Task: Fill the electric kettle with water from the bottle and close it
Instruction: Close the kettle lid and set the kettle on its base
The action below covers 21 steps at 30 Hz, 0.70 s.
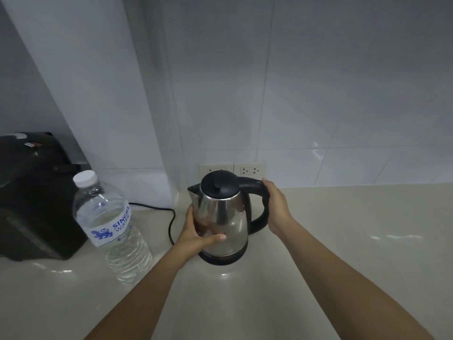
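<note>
A steel electric kettle (226,217) with a black lid (219,185), shut, stands on its black base on the beige counter. My left hand (196,233) cups the kettle's steel body from the left, thumb across the front. My right hand (275,204) is wrapped around the black handle (257,184) on the kettle's right. A clear water bottle (111,227) with a white cap on and a blue-lettered label stands left of the kettle, apart from both hands.
A black appliance (34,200) sits at the far left behind the bottle. A black power cord (169,222) runs along the counter between bottle and kettle. Two wall sockets (252,171) sit just behind the kettle on the tiled wall. The counter (343,241) stretches right.
</note>
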{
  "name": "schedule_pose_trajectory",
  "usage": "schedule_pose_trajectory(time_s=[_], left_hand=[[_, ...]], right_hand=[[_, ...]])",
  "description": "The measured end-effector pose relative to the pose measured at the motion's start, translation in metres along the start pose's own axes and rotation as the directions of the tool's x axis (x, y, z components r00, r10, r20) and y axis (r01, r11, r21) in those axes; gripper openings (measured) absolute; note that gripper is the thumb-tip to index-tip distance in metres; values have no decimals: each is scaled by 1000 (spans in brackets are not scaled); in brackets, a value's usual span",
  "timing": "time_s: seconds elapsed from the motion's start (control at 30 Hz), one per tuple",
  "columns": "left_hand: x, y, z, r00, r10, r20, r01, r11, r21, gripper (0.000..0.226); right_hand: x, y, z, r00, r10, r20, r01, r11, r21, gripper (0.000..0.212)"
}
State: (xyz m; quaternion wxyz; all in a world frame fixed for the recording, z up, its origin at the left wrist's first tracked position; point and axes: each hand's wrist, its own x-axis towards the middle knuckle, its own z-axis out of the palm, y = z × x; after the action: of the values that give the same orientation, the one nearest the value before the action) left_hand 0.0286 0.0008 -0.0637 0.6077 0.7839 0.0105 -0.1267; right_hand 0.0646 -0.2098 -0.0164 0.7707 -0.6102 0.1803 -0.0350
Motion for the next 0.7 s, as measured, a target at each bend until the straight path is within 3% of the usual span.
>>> schedule_pose_trajectory(time_s=[0.23, 0.4, 0.47, 0.63, 0.7], left_hand=[[-1, 0, 2, 1000, -14, -8, 14, 1000, 6, 124], [-2, 0, 1, 1000, -17, -7, 17, 1000, -8, 123], [-1, 0, 1, 1000, -18, -6, 18, 1000, -13, 124], [-2, 0, 0, 999, -26, -21, 27, 998, 52, 128], [-4, 4, 1, 999, -7, -33, 10, 998, 70, 124]], right_hand=[[-2, 0, 4, 999, -28, -44, 24, 996, -82, 37], [-4, -5, 3, 1000, -5, 16, 8, 981, -193, 48], [-6, -3, -1, 998, 27, 60, -19, 991, -133, 49], [-19, 1, -18, 999, 47, 20, -47, 999, 12, 20], [-24, 4, -24, 996, 21, 81, -18, 999, -44, 31]])
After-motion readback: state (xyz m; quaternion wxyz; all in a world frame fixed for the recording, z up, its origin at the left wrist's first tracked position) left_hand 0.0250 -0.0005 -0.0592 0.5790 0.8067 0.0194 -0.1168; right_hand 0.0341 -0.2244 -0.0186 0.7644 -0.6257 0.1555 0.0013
